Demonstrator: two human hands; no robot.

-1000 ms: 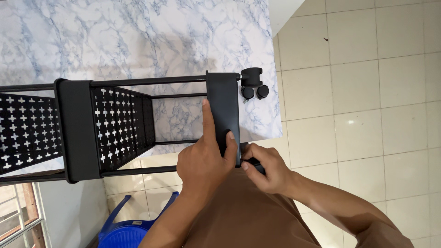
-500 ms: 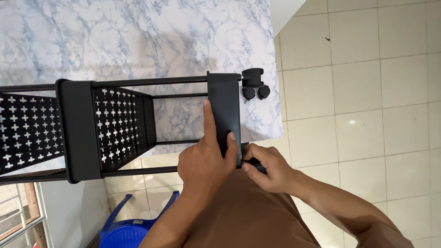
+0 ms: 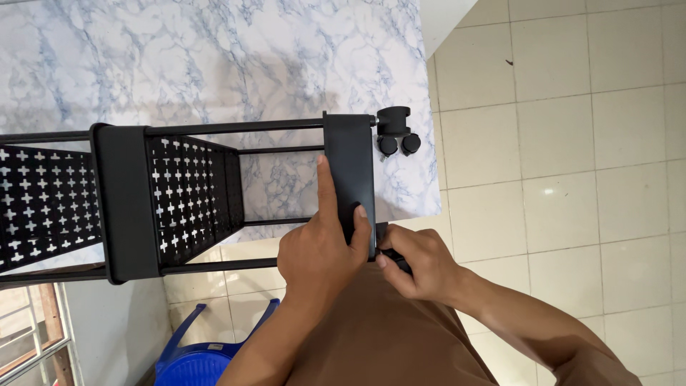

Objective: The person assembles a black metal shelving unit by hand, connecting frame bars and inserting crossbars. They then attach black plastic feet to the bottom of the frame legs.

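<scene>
A black metal cart frame [image 3: 128, 204] with perforated shelves lies on its side across a marble-patterned table [image 3: 214, 57]. My left hand [image 3: 325, 246] grips the frame's solid bottom panel [image 3: 349, 168], forefinger stretched along it. Right beside it, my right hand [image 3: 418, 261] pinches a small black part [image 3: 395, 259] at the panel's near corner; most of that part is hidden by my fingers. A black caster wheel [image 3: 396, 132] is fitted at the panel's far corner.
The table's right edge [image 3: 432, 143] ends just past the caster, with beige floor tiles [image 3: 572, 143] beyond. A blue plastic chair [image 3: 204, 350] stands under the table's near side. A window grille [image 3: 32, 343] shows at the lower left.
</scene>
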